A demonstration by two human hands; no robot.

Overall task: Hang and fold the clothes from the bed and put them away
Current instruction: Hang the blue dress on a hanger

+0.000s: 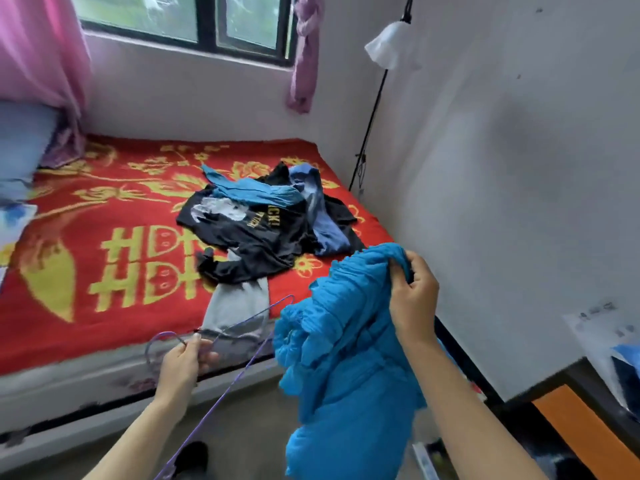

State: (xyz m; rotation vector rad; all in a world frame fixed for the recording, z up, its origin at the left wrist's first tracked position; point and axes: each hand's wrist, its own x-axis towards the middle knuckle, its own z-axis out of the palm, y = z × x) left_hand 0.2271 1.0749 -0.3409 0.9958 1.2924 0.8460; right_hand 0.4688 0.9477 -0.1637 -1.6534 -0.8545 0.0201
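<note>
My right hand [414, 299] grips the top edge of a bright blue crinkled garment [343, 344], which hangs bunched in front of the bed's near right corner. My left hand [187, 362] pinches a thin purple wire hanger [239, 327] near its hook, just left of the garment. On the bed [104, 271], covered by a red and yellow blanket, lies a pile of clothes: a black printed shirt [249, 233], a teal piece [249, 192], a darker blue garment [322, 216] and grey trousers [235, 306] reaching the bed's near edge.
A white wall [502, 202] runs close along the bed's right side. A dark desk with an orange front [581, 420] stands at the lower right. Pink curtains [41, 50] flank the window [187, 19] behind the bed. Pillows [20, 147] lie at far left.
</note>
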